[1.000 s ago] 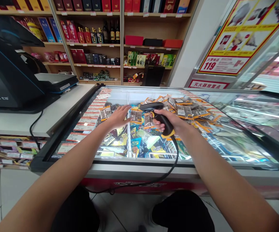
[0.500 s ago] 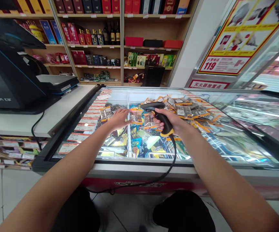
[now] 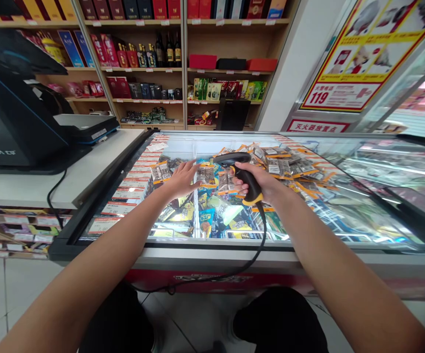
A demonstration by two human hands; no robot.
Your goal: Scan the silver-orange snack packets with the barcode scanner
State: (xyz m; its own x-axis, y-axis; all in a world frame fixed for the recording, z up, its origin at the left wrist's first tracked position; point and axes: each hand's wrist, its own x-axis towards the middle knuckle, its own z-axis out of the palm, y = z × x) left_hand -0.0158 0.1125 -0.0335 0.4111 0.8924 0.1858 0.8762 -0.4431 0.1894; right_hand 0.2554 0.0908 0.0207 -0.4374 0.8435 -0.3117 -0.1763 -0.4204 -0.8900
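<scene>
My right hand [image 3: 254, 181] is wrapped round the grip of a black and yellow barcode scanner [image 3: 248, 182], its head facing left. From the grip's base a black cable [image 3: 258, 252] loops down over the freezer's front. My left hand [image 3: 183, 179] is open, fingers spread, over the glass top beside a small orange-edged snack packet [image 3: 207, 175]. A second packet [image 3: 161, 171] lies just left of that hand. Another packet [image 3: 225, 181] sits partly behind the scanner. To the right a pile of similar packets [image 3: 280, 164] rests on the glass.
The chest freezer [image 3: 212, 256] spans the front, with bagged goods under its glass. Price labels [image 3: 124, 193] line its left side. A counter [image 3: 98, 159] at left carries a checkout terminal [image 3: 17, 108]. Stocked shelves [image 3: 142, 71] stand behind, and a poster [image 3: 366, 59] hangs at right.
My left hand's fingers have lifted and spread a little away from the packet. The red scanning light on that packet is gone. My right hand holds the scanner almost where it was.
</scene>
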